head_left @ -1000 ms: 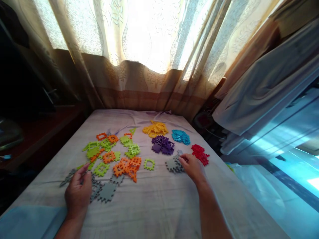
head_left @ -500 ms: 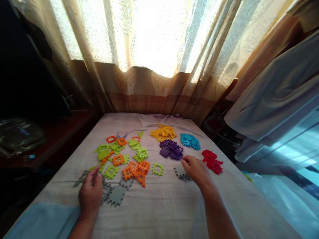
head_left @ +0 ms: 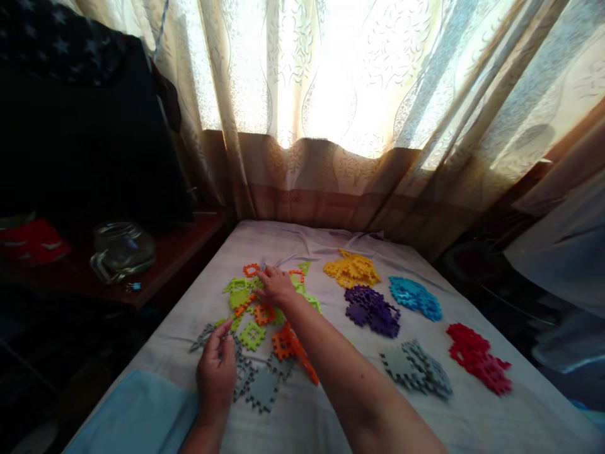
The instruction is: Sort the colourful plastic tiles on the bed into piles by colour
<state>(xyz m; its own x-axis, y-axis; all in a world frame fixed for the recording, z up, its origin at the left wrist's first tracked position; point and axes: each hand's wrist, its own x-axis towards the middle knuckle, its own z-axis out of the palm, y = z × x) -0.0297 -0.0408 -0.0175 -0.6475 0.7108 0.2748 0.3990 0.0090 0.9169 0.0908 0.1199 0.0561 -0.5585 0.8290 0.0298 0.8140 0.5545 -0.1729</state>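
Observation:
My right hand [head_left: 275,287] reaches across to the far part of a mixed heap, its fingers spread low over orange and green pieces. Under its wrist lie orange interlocking pieces [head_left: 283,342], partly hidden by the forearm. My left hand [head_left: 217,366] rests at the heap's near left side, fingers loosely bent and thumb apart, with nothing seen in its grasp. Close to its fingertips are a lime-green square frame [head_left: 252,335] and grey notched tiles [head_left: 263,387]. Another green piece [head_left: 239,298] lies between the two hands.
Sorted by colour on the sheet are yellow [head_left: 352,270], purple [head_left: 372,310], blue [head_left: 416,297], grey [head_left: 416,367] and red pieces [head_left: 478,358]. A light-blue cloth [head_left: 137,413] lies at front left. A glass jug [head_left: 123,249] stands on the side table, by a dark screen [head_left: 94,145].
My right hand has left the grey pile and crossed leftward to the orange and green heap. My left hand stays beside that heap. The view has turned left.

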